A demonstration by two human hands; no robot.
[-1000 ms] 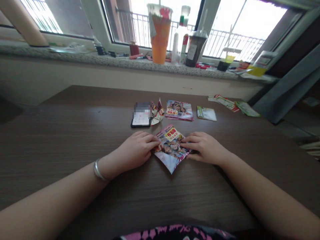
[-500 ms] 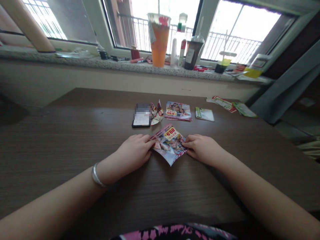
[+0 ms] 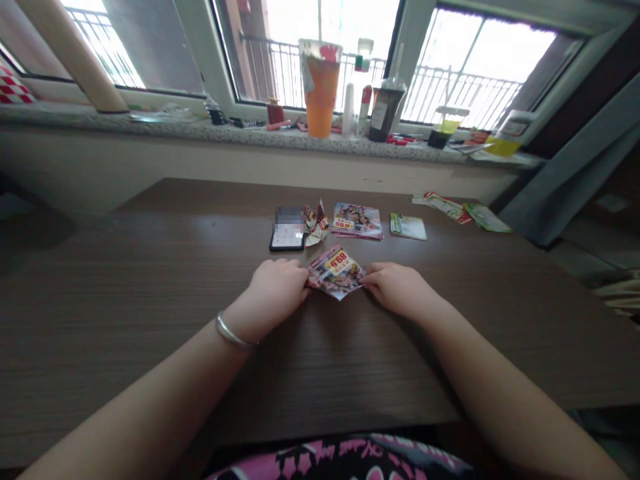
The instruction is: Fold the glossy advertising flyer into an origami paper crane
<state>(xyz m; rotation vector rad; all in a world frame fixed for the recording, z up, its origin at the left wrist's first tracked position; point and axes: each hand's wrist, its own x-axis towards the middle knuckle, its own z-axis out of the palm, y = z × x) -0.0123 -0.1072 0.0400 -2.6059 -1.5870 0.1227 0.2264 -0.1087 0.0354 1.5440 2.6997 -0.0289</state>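
A colourful printed paper square point(image 3: 336, 270) with a yellow price tag lies on the dark wooden table point(image 3: 125, 280), set like a diamond. My left hand point(image 3: 275, 290) pinches its left corner with curled fingers; a silver bangle sits on that wrist. My right hand point(image 3: 395, 287) pinches the right corner the same way. The paper's near point is raised off the table and folding toward the far side.
A phone point(image 3: 288, 231), a folded paper figure point(image 3: 317, 224), a stack of printed squares point(image 3: 357, 221) and a green leaflet point(image 3: 408, 227) lie just beyond. More leaflets point(image 3: 460, 209) lie far right. An orange cup point(image 3: 320, 88), bottles and a dark cup point(image 3: 384, 107) stand on the windowsill.
The paper's near point has lifted and moved away from me, so the diamond looks shorter. Both hands slid forward with its side corners. The view shifted slightly.
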